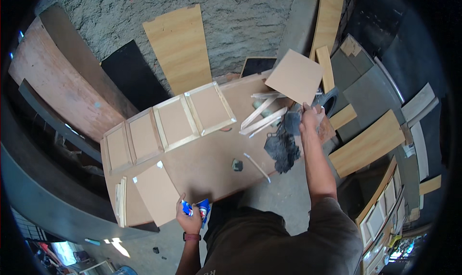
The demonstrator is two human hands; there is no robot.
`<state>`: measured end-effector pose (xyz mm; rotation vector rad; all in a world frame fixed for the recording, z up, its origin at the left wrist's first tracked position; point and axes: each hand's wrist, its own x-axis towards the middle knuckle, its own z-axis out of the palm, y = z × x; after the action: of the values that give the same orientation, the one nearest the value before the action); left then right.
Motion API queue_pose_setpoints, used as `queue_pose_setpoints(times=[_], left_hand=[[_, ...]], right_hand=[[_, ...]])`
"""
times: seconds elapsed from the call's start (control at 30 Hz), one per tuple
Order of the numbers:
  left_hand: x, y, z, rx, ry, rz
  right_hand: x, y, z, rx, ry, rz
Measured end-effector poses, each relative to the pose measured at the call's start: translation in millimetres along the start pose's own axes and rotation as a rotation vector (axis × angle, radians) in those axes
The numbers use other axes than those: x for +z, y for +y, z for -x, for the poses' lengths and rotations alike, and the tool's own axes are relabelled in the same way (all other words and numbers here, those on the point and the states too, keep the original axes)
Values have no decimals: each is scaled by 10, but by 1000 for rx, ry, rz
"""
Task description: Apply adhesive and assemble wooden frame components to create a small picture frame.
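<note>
My right hand reaches out over the far right of the work table, closed on the near corner of a square brown fibreboard panel. Low at the table's front edge, my left hand is wrapped round a crumpled blue-and-white packet; its contents do not show. Just left of that hand lies another brown board with white blobs at two corners. Beyond it, a row of light wooden frames with brown panels rests along the table's far left side.
The brown table carries loose wood strips, a dark cloth, a small block and a stack of slats. A plywood board leans against the rough wall. More boards lie on the right.
</note>
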<state>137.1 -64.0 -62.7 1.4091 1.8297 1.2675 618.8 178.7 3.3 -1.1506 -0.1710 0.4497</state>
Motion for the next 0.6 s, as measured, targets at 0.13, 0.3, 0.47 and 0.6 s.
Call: queue_pose_setpoints(times=[0.13, 0.3, 0.47, 0.6], left_hand=[[205, 31, -339, 29, -7, -41], [425, 145, -693, -14, -9, -35], [561, 255, -858, -49, 35, -94], [639, 311, -976, -98, -38, -121]], right_hand=[[272, 271, -774, -92, 124, 179], [575, 798, -1709, -82, 271, 546], [1173, 1070, -1682, 37, 466, 600], [1188, 1399, -2060, 154, 401, 361]])
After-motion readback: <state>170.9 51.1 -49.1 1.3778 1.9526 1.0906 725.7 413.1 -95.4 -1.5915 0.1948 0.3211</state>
